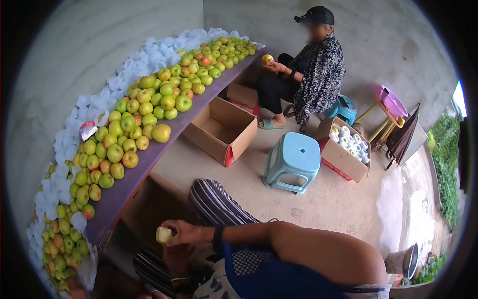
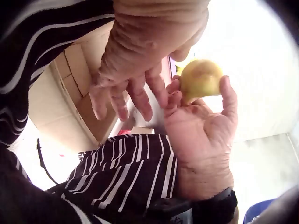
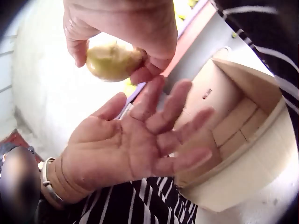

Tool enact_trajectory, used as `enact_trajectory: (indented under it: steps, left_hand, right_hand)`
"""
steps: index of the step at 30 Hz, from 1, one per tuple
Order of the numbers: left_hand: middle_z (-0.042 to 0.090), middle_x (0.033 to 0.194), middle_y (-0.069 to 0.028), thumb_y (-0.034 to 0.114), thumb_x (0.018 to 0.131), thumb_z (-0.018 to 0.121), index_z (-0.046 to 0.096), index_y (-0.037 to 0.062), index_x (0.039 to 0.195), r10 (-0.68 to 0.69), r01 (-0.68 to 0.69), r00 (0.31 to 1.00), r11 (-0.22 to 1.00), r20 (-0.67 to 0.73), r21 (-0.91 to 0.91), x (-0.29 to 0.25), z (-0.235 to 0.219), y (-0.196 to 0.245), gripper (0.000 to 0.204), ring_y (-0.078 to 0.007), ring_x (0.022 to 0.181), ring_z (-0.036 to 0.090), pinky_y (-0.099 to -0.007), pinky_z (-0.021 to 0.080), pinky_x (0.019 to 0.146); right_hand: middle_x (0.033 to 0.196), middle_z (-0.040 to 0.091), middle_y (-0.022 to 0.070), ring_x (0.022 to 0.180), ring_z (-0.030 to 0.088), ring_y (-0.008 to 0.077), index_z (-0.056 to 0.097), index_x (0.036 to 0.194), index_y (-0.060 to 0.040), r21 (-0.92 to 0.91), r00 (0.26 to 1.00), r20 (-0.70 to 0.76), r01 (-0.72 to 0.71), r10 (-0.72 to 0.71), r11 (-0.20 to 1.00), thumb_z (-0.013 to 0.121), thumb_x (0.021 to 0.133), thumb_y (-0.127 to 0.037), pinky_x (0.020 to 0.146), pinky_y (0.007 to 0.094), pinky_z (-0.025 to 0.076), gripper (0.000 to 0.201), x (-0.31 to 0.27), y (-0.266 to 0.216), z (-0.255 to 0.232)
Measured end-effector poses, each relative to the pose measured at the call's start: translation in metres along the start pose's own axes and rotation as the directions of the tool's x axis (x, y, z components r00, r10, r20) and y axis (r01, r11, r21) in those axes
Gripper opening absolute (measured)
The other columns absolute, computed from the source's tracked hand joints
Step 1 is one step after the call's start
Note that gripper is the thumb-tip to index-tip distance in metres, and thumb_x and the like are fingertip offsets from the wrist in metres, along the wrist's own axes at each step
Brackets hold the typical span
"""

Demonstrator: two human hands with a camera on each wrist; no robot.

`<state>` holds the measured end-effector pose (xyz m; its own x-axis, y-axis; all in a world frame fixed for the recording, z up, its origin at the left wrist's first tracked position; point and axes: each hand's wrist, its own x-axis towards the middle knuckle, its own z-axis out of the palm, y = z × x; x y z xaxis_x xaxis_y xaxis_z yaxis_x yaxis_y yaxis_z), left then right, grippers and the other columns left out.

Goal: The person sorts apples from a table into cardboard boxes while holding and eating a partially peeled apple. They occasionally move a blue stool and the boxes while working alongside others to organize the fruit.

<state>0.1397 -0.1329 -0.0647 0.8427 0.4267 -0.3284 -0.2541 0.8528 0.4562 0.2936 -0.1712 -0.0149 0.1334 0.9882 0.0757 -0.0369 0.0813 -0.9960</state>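
Observation:
My right hand (image 1: 185, 233) grips a yellow-green apple (image 2: 202, 78) between thumb and fingers. Pale flesh shows on the side of this apple (image 1: 164, 234) in the head view. Just below it is my left hand (image 3: 112, 144), palm up with fingers spread and nothing in them, a silver bracelet on the wrist. In the left wrist view the left hand (image 2: 145, 46) reaches in from the top, its fingertips close beside the right hand (image 2: 201, 135). Both hands are above striped trousers (image 1: 219, 202) and near an open cardboard box (image 3: 238, 116).
Many apples (image 1: 144, 107) and white foam nets (image 1: 114, 79) cover a long purple-topped table (image 1: 144, 154). Across the floor a seated person (image 1: 318, 65) holds an apple (image 1: 268, 60). Around stand an open box (image 1: 219, 124), a blue stool (image 1: 298, 154) and a box of netted apples (image 1: 343, 164).

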Motion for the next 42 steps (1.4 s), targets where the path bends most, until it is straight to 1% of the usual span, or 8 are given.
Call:
enact_trajectory:
  steps: [3, 4, 6, 10, 15, 25, 32, 42]
  left_hand:
    - [0.055, 0.113, -0.0076, 0.031, 0.084, 0.053, 0.046, 0.0050, 0.120, -0.069, 0.080, 0.979, 0.996, -0.192, 0.049, 0.002, -0.015, 0.000, 0.045, -0.0243, 0.108, 0.051, -0.0397, 0.041, 0.089]
    - [0.054, 0.115, -0.0079, 0.028, 0.085, 0.052, 0.046, 0.0047, 0.120, 0.061, 0.000, 0.986, 0.930, -0.156, 0.366, 0.000, -0.010, -0.002, 0.042, -0.0241, 0.110, 0.051, -0.0398, 0.041, 0.089]
    - [0.053, 0.119, -0.0085, 0.021, 0.086, 0.049, 0.047, 0.0040, 0.121, 0.249, -0.154, 0.968, 0.509, 0.026, 0.847, -0.008, 0.007, -0.010, 0.038, -0.0237, 0.112, 0.049, -0.0400, 0.041, 0.089]
    - [0.050, 0.124, -0.0096, 0.024, 0.089, 0.039, 0.045, 0.0024, 0.124, 0.180, -0.113, 0.983, 0.716, -0.025, 0.689, -0.006, 0.020, -0.012, 0.041, -0.0243, 0.115, 0.046, -0.0437, 0.036, 0.094]
    - [0.048, 0.125, -0.0118, 0.033, 0.090, 0.036, 0.042, 0.0019, 0.126, 0.026, -0.023, 0.999, 0.993, -0.024, 0.119, 0.007, 0.006, -0.009, 0.048, -0.0259, 0.117, 0.044, -0.0448, 0.033, 0.094]
    - [0.049, 0.123, -0.0156, 0.045, 0.090, 0.031, 0.042, 0.0014, 0.125, -0.062, 0.061, 0.998, 0.997, 0.019, 0.046, 0.004, 0.009, -0.002, 0.057, -0.0275, 0.116, 0.043, -0.0449, 0.031, 0.095]
    - [0.063, 0.096, -0.0130, 0.043, 0.091, 0.037, 0.060, 0.0062, 0.097, 0.059, -0.080, 0.987, 0.988, -0.153, -0.133, 0.003, -0.009, -0.001, 0.043, -0.0282, 0.098, 0.056, -0.0440, 0.043, 0.084]
    - [0.044, 0.127, -0.0125, 0.059, 0.086, 0.035, 0.037, 0.0029, 0.127, 0.123, -0.126, 0.992, 0.953, -0.030, -0.276, 0.000, 0.000, 0.007, 0.070, -0.0279, 0.114, 0.045, -0.0415, 0.034, 0.096]
  right_hand:
    - [0.101, 0.058, 0.0145, 0.094, 0.056, 0.0203, 0.048, 0.114, 0.0058, 0.169, 0.985, -0.081, -0.137, 0.152, 0.976, 0.067, 0.070, -0.025, 0.083, 0.0301, 0.044, 0.057, 0.001, 0.026, -0.007]
    - [0.102, 0.058, 0.0146, 0.094, 0.056, 0.0202, 0.047, 0.115, 0.0058, 0.199, 0.973, -0.101, -0.183, 0.206, 0.963, 0.067, 0.070, -0.025, 0.083, 0.0299, 0.044, 0.058, 0.001, 0.029, -0.008]
    - [0.103, 0.057, 0.0148, 0.095, 0.055, 0.0201, 0.046, 0.116, 0.0058, 0.266, 0.939, -0.139, -0.270, 0.314, 0.925, 0.067, 0.071, -0.026, 0.084, 0.0295, 0.043, 0.059, 0.001, 0.031, -0.009]
    - [0.106, 0.057, 0.0131, 0.098, 0.054, 0.0200, 0.045, 0.120, 0.0040, 0.336, 0.906, -0.106, -0.356, 0.411, 0.872, 0.066, 0.072, -0.031, 0.085, 0.0286, 0.042, 0.063, 0.003, 0.024, -0.011]
    - [0.106, 0.055, 0.0148, 0.097, 0.054, 0.0214, 0.046, 0.119, 0.0036, 0.469, 0.911, -0.089, -0.319, 0.404, 0.823, 0.067, 0.070, -0.035, 0.084, 0.0301, 0.042, 0.066, 0.009, 0.049, -0.011]
    - [0.109, 0.054, 0.0135, 0.101, 0.051, 0.0210, 0.044, 0.121, 0.0022, 0.412, 0.918, -0.026, -0.351, 0.396, 0.841, 0.066, 0.072, -0.032, 0.087, 0.0301, 0.040, 0.063, 0.005, 0.048, -0.009]
    - [0.104, 0.055, 0.0107, 0.099, 0.052, 0.0165, 0.045, 0.114, 0.0018, 0.084, 0.936, -0.347, -0.036, 0.063, 0.996, 0.075, 0.065, -0.016, 0.087, 0.0284, 0.043, 0.060, 0.011, 0.051, -0.012]
    - [0.113, 0.050, 0.0110, 0.104, 0.051, 0.0189, 0.040, 0.124, -0.0061, -0.360, 0.983, 0.003, 0.171, -0.182, 0.917, 0.076, 0.058, -0.007, 0.089, 0.0283, 0.042, 0.076, 0.006, 0.032, 0.004]
